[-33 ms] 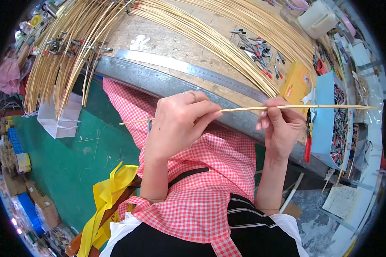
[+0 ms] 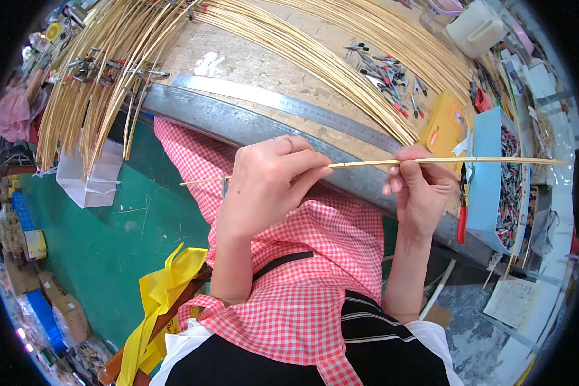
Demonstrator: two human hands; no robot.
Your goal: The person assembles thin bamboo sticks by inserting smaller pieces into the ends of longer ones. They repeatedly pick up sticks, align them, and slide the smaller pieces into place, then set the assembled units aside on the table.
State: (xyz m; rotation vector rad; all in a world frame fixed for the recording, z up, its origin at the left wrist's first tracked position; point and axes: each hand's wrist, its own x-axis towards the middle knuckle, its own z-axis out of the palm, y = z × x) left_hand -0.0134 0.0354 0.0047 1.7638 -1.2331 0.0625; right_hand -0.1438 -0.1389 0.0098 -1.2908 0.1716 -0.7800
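Observation:
A thin, pale bamboo strip (image 2: pixel 367 163) with small dark marks runs nearly level across my front, above the bench's near edge. My left hand (image 2: pixel 260 183) is closed around it, thumb and fingertips pinched together where it comes out. To the right, my right hand (image 2: pixel 424 186) pinches the same strip between thumb and forefinger, its other fingers curled. The strip's left end sticks out past my left hand; a small grey metal piece (image 2: pixel 224 186) shows there, mostly hidden by the hand. Its long right end reaches over a blue box (image 2: pixel 486 186) of small clips.
A steel ruler (image 2: pixel 289 104) lies on the wooden bench (image 2: pixel 238 55), beside long bundles of bamboo strips (image 2: pixel 315 58). Loose clips (image 2: pixel 389 77) and a yellow box (image 2: pixel 445 125) sit farther right. Clamped strips (image 2: pixel 77 116) overhang the left edge. Red-handled pliers (image 2: pixel 462 219) hang by the blue box.

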